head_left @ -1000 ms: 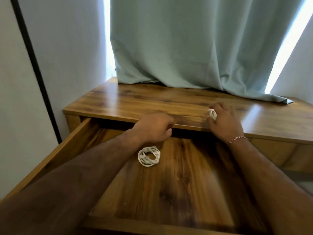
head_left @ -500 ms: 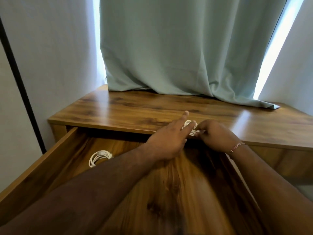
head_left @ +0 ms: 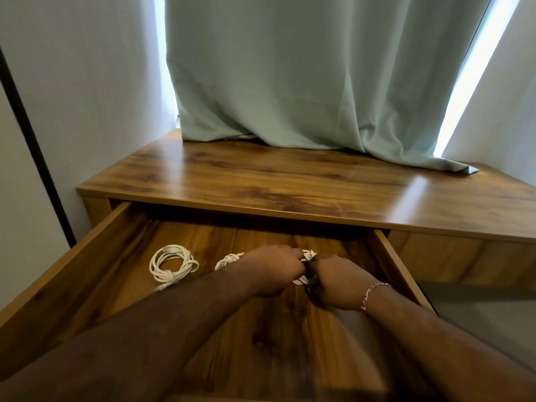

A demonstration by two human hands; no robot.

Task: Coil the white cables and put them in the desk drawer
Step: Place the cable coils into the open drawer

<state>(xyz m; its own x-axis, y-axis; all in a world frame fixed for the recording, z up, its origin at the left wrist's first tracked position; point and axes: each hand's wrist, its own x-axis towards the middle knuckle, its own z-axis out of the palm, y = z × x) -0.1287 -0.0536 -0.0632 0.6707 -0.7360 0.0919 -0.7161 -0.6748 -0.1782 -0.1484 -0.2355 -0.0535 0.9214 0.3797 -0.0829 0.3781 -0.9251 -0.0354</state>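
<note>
Open wooden drawer [head_left: 95, 242] under glossy table [head_left: 261, 181]: one round white cable coil [head_left: 172, 264] lying loose; left hand [head_left: 272, 271] and right hand [head_left: 333, 281], grip clamped on another white coil [head_left: 308, 254].

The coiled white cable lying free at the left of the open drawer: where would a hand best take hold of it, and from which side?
Probably at the near side of the coiled white cable, where the strands bunch into one thick bundle; a grip there should keep the loops together. Come from above: it lies flat on the drawer floor, with the left wall close beside it.
</note>
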